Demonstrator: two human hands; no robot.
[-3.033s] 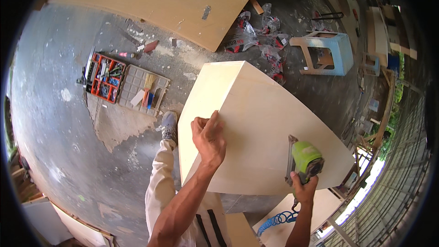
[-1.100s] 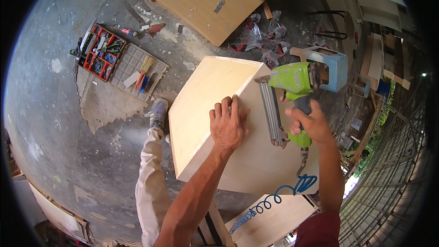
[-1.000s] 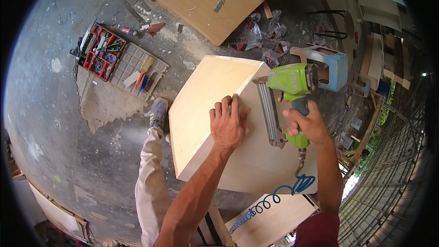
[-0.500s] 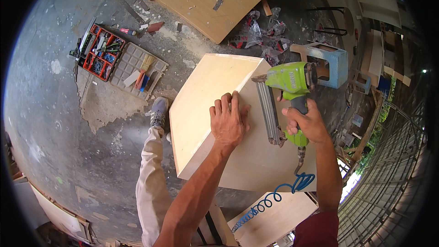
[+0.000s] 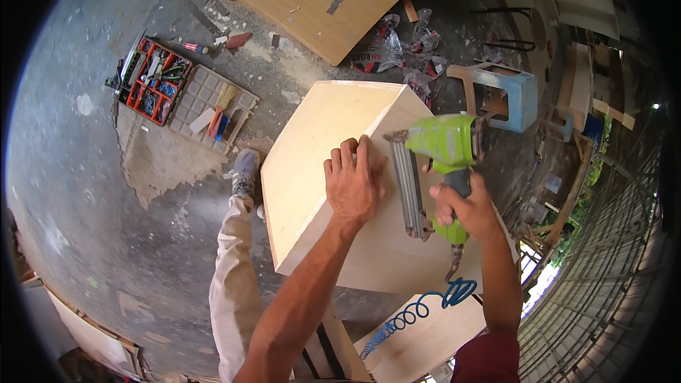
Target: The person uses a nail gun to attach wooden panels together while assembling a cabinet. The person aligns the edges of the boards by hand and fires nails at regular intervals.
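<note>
A pale plywood box (image 5: 323,131) stands in front of me, its light wooden face to the left and a white-grey side to the right. My left hand (image 5: 355,181) rests on the edge between the two, fingers bent over it, pressing the box without holding anything else. My right hand (image 5: 464,206) grips the dark handle of a green nail gun (image 5: 443,140). The gun's nose is near the box's upper right edge; whether it touches, I cannot tell. A coiled blue air hose (image 5: 415,310) runs from the gun's lower end.
An open organizer case (image 5: 162,81) with small hardware, a brush (image 5: 225,97) on its lid, lies on the floor at left. A wooden panel (image 5: 305,7) is at the far side. A worn blue stool (image 5: 521,103) stands right, near plastic wrappers (image 5: 418,53). Another board (image 5: 425,340) lies below.
My right hand has carried the nail gun slightly left and down along the box's edge. The hose has shifted with it. My left hand stays nearly in place.
</note>
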